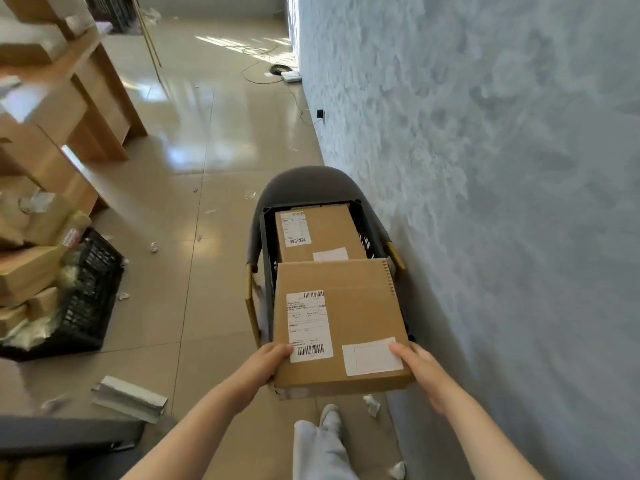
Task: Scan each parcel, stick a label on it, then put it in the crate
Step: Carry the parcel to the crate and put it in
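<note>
Brown cardboard fills the middle of the view: a flat parcel (337, 327) is held in both hands above the near end of a black crate (268, 237) that sits on a grey chair (304, 181) against the textured wall (485, 168). The left hand (266, 363) grips the parcel's near left corner, thumb on top touching the shipping label (308, 325) by its lower barcode, the other fingers curled underneath out of sight. The right hand (420, 370) grips the near right corner the same way, thumb resting at the edge of a plain white sticker (372, 356) (a faint red outline shows on it), its fingers wrapped below the box. The parcel is tilted slightly, its far edge over the crate and overlapping a second parcel (318, 233) that already lies inside; that one carries its own barcode label and a small white sticker too.

To the left on the tiled floor (214, 133) stands another black crate (86, 299) heaped with parcels and padded packs, beside wooden shelves (86, 98) holding more boxes. Scraps of paper lie scattered on the tiles, and a grey folded mailer (130, 398) lies near the lower left. The person's pale trouser leg and shoe (329, 415) show below the parcel.
</note>
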`<state>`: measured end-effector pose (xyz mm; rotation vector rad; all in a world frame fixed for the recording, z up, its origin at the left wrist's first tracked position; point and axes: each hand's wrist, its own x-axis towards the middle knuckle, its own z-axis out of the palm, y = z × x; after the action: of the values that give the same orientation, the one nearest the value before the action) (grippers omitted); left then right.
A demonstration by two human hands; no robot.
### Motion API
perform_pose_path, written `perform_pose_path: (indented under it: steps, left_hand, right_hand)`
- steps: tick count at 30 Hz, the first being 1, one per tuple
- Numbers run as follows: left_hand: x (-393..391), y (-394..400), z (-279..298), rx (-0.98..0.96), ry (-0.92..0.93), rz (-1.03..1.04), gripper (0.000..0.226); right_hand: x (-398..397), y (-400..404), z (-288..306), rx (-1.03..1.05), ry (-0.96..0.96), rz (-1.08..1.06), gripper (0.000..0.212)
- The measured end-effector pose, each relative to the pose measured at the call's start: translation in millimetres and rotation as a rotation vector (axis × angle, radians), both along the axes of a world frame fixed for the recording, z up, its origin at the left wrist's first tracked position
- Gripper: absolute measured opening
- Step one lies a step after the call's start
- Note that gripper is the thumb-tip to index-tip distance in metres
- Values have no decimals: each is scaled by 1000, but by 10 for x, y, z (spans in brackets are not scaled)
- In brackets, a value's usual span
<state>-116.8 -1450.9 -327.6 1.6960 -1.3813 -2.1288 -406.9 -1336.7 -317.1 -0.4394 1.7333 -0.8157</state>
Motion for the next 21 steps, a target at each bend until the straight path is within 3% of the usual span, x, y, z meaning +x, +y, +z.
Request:
perform_pose_path:
  steps: [12,21]
  left_hand:
    - [-550,-250,-411,115,-77,226,41]
    - [-591,-199,-412,70,-23,279,55]
  right_hand:
    - [-654,-813,-490,156,-10,262,53]
    - [-717,-845,-505,108,3,260,60]
